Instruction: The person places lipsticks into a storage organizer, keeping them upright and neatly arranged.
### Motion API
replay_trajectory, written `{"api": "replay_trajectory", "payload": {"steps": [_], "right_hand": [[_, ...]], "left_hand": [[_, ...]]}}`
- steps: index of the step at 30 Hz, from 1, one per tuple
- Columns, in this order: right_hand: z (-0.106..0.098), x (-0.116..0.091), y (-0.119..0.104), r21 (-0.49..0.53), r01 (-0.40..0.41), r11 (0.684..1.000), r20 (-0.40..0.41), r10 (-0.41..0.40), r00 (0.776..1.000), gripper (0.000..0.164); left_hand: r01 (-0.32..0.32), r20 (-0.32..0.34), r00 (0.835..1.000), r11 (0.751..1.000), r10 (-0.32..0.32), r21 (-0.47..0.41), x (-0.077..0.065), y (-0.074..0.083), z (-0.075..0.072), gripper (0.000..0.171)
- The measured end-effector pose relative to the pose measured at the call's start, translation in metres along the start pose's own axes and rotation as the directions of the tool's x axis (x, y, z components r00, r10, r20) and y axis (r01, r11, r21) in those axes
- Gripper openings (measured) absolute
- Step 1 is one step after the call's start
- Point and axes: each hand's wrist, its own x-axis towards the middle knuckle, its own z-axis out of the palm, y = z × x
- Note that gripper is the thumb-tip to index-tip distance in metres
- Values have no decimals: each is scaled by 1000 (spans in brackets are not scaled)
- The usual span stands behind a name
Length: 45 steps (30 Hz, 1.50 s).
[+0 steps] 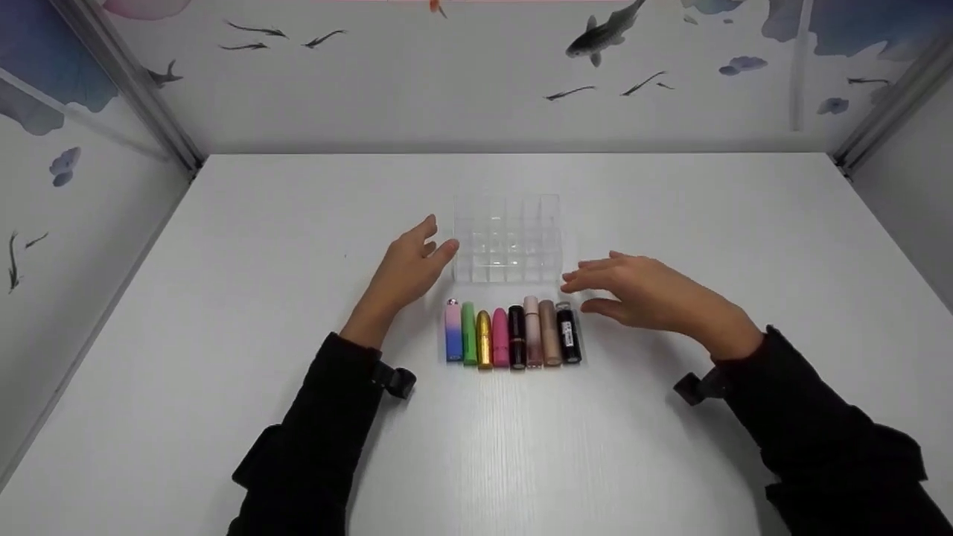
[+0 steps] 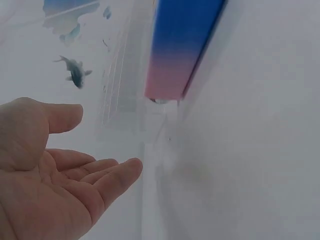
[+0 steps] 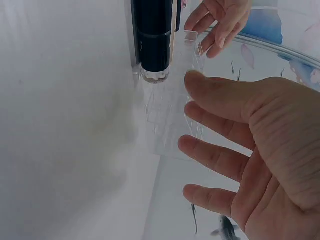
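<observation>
A clear plastic organizer [image 1: 508, 240] with rows of square compartments stands on the white table. In front of it lies a side-by-side row of several lipstick tubes. At the row's left end is a pink-and-blue tube [image 1: 453, 331], then a green tube [image 1: 468, 333], a gold tube [image 1: 485, 340] and a bright pink one. A black tube with a clear tip [image 3: 154, 42] ends the row on the right. My left hand [image 1: 409, 264] is beside the organizer's left side, fingers loosely extended; whether the thumb touches it I cannot tell. My right hand [image 1: 636, 292], fingers spread, hovers right of the organizer and the black tube.
The white tabletop [image 1: 246, 298] stretches out on both sides. Behind it rises a back panel [image 1: 447, 89] printed with fish, with side panels at left and right. Dark sleeves and wrist-worn cameras [image 1: 398, 381] cover both wrists.
</observation>
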Motion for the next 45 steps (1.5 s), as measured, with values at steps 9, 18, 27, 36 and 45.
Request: {"api": "replay_trajectory", "payload": {"steps": [9,18,27,36,45], "right_hand": [[11,10,-9,4,101,995,58,-101,993,33],[17,11,-12,-47,104,993,91,-100,991,33],[19,9,-11,3,90,996,121,-89,989,34],[18,10,-11,-8,77,997,138,-75,988,34],[14,9,-6,-4,107,994,145,-105,984,33]], "left_hand": [[27,12,1000,999,-27,-33,6,3,17,61],[14,40,999,1000,-15,5,8,5,19,59],[25,66,997,998,-29,60,7,9,18,57],[32,97,994,992,-44,125,3,10,18,58],[12,97,995,994,-24,113,-1,10,18,59]]}}
